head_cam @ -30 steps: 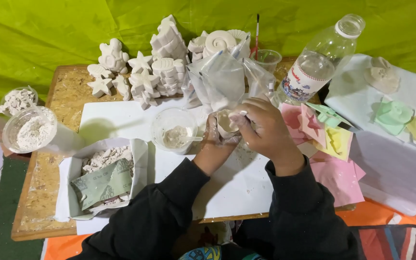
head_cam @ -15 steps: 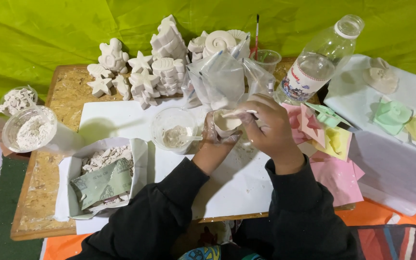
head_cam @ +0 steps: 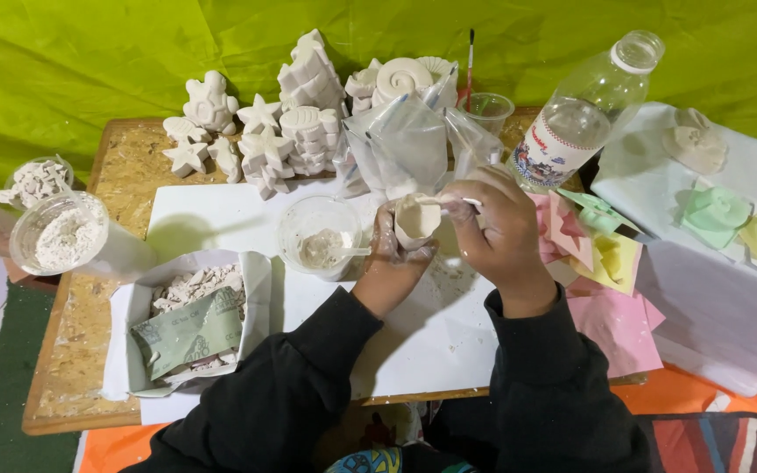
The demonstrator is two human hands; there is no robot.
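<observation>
My left hand (head_cam: 389, 263) grips a small cream plaster-coated mould (head_cam: 416, 219) above the white sheet (head_cam: 221, 215) on the wooden table (head_cam: 72, 350). My right hand (head_cam: 503, 236) holds a thin white stick (head_cam: 457, 201) whose tip rests at the mould's mouth. Just left of the mould stands a clear plastic cup (head_cam: 319, 235) with wet plaster and a spoon in it. Both hands are smeared with plaster.
White plaster stars, fish and shells (head_cam: 295, 131) are stacked at the table's back, with clear bags (head_cam: 405, 144), a small cup with a brush (head_cam: 486, 109) and a plastic bottle (head_cam: 584, 118). Powder cups (head_cam: 61, 232) and a box of plaster scraps (head_cam: 190, 320) sit left; coloured moulds (head_cam: 602, 263) lie right.
The mould has been turned upright in my left hand and the stick now reaches its mouth. The hands stay in about the same place.
</observation>
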